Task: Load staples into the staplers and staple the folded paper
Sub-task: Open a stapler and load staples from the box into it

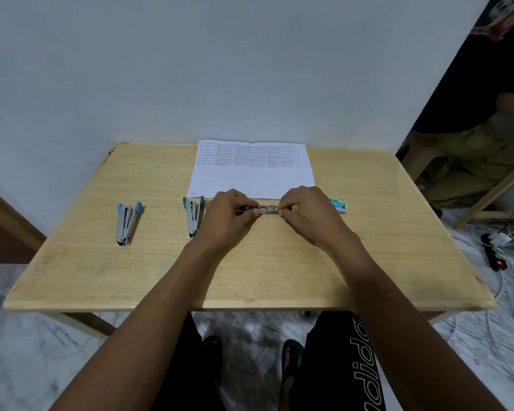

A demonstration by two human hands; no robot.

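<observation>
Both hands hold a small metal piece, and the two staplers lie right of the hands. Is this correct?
No. The head view shows the blue stapler and green stapler left of the hands; left hand and right hand do hold the metal piece.

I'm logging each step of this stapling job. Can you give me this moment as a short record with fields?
held item: metal piece, likely a third stapler
left hand: pinches its left end
right hand: pinches its right end
lying idle: blue stapler and green stapler, left of the hands
paper: flat, beyond the hands
staple box: green, right of the right hand
</observation>
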